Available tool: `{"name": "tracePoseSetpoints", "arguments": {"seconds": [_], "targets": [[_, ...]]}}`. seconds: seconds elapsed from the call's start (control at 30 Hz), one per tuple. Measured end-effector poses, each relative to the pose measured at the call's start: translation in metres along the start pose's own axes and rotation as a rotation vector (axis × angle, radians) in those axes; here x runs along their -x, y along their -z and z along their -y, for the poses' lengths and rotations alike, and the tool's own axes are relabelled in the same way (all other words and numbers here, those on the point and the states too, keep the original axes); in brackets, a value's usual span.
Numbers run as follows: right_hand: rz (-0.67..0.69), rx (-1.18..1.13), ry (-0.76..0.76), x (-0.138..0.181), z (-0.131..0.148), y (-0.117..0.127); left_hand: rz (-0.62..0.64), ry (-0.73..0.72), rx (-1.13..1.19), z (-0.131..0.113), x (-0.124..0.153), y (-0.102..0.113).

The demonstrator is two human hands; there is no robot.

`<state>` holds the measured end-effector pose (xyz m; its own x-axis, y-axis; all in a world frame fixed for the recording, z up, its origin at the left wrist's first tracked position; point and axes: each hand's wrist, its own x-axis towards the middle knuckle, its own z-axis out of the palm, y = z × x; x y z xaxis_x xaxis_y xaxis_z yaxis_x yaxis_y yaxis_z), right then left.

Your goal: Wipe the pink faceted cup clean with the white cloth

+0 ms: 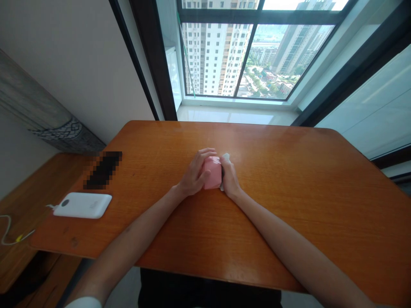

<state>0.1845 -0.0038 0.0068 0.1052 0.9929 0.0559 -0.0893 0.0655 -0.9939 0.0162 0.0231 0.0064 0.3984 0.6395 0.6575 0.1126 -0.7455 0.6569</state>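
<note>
A small pink box-shaped object (pixel 212 173), shiny on top, stands on the wooden table (pixel 289 171) in front of me. My left hand (pixel 195 173) grips it from the left, with the thumb on the near side and the fingers over the far top edge. On its right side is my right hand (pixel 229 175), closed on a crumpled white piece (pixel 226 156) that looks like a tissue or thin cloth. That white piece sticks out above and below the right fingers, against the pink object. A dark strip shows between them; what it is, I cannot tell.
To the left lie a white power bank (pixel 82 205) with a cable and a dark pixelated object (pixel 103 170). A wooden bench (pixel 19 196) with a white cable (pixel 8 231) is beside the table. Beyond the far edge is a window (pixel 257 55); a curtain (pixel 64 119) hangs at left.
</note>
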Motion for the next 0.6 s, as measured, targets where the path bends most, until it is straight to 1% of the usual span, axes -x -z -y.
{"name": "tracePoseSetpoints", "arguments": {"seconds": [0.07, 0.1, 0.13, 0.2, 0.3, 0.43, 0.53, 0.6], "targets": [[-0.009, -0.022, 0.021, -0.002, -0.002, 0.000, 0.110, -0.169, -0.123, 0.005, 0.001, 0.008], [-0.011, -0.031, 0.030, -0.002, -0.003, 0.000, 0.143, -0.223, -0.163, 0.007, 0.000, 0.011], [-0.013, -0.038, 0.036, -0.003, -0.004, 0.000, 0.161, -0.253, -0.191, 0.008, 0.000, 0.013], [-0.012, -0.044, 0.035, -0.004, -0.006, 0.001, 0.155, -0.259, -0.210, 0.010, 0.000, 0.014], [-0.016, -0.042, 0.021, -0.004, -0.009, 0.001, 0.123, -0.218, -0.200, 0.009, -0.001, 0.011], [-0.027, -0.038, 0.021, -0.004, -0.011, 0.002, 0.073, -0.149, -0.130, 0.001, -0.003, 0.004], [-0.039, -0.031, 0.015, -0.003, -0.012, 0.002, 0.029, -0.025, -0.045, -0.006, -0.006, -0.001], [-0.037, -0.025, 0.005, -0.002, -0.011, 0.002, -0.011, 0.120, 0.022, -0.009, -0.008, -0.006]]}}
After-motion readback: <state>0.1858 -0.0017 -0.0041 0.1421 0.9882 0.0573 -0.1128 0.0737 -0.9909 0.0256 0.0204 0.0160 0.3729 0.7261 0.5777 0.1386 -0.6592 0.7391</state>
